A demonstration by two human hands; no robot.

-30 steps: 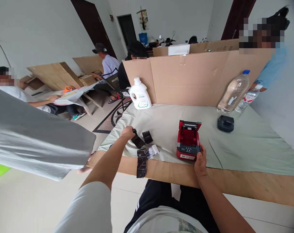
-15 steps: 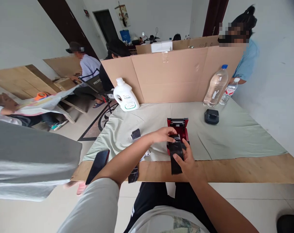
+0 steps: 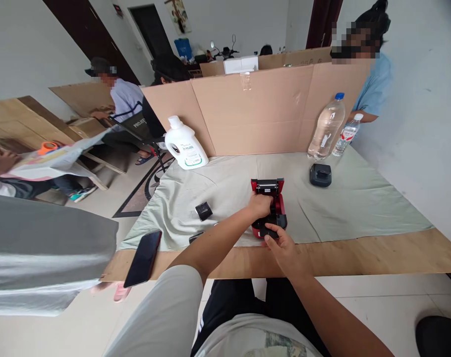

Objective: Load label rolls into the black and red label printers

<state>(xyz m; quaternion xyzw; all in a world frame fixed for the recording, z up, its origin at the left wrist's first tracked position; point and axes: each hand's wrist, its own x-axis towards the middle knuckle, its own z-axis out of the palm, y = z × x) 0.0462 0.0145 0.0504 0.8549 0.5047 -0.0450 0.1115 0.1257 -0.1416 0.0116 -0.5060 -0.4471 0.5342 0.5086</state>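
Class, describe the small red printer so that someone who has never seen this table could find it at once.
Start at the pale green cloth spread over the wooden table. Near its front edge, at the middle, sits the small red printer with its lid standing open, the left hand in it and the right hand at its front. It is the only red device; the one by the bottles is black.

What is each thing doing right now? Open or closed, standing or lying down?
Red printer: lid up, open.
Left hand: reaching inside the printer.
Right hand: touching the printer's front edge.
Detergent bottle: upright, capped.
Big water bottle: upright, blue cap on.
Small water bottle: upright, capped.
Phone: lying flat, screen dark, overhanging the table edge.
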